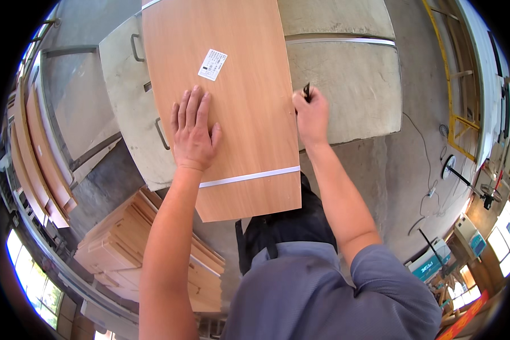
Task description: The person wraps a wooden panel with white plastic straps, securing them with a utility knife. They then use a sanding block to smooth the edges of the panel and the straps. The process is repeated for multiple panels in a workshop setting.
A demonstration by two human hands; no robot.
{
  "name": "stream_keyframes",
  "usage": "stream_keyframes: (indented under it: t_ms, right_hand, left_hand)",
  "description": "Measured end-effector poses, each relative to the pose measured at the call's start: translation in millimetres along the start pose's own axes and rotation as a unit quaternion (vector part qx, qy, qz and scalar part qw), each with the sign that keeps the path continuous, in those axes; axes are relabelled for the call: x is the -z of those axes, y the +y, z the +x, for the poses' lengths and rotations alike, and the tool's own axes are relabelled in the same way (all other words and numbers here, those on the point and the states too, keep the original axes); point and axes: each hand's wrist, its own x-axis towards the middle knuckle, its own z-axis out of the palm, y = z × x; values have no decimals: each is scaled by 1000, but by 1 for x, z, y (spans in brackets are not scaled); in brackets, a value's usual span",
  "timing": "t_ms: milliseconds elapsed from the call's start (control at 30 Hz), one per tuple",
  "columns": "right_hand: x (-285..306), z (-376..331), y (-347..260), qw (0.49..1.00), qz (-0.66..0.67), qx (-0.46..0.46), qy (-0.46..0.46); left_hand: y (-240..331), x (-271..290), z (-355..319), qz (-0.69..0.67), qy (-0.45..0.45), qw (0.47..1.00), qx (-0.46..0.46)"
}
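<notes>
A long wood-grain panel (246,127) lies across a worn, pale worktable (351,90), and its near end overhangs towards my body. It has a white printed label (212,64) and a white strap (249,177) across its near part. My left hand (195,136) rests flat on the panel below the label, fingers stretched out, holding nothing. At the panel's right edge, my right hand (313,119) is closed around a small black tool (306,90). Only its dark tip shows above the fist, so I cannot make out its kind.
Stacked wooden panels (119,243) stand at the lower left, with more boards (37,153) leaning beyond. Metal handles (160,134) stick up on the table's left. A cable (428,153) runs over the floor at right, near a yellow frame (450,85).
</notes>
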Motion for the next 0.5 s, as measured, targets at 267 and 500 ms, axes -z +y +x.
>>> stream_keyframes:
  t_ms: [267,500]
  right_hand:
    - [-7,22,8,997,-54,52,-11]
    - [-11,42,-12,996,-82,25,-18]
  left_hand:
    - [0,2,-1,7,-11,1000,13]
    - [3,0,3,-5,7,1000,2]
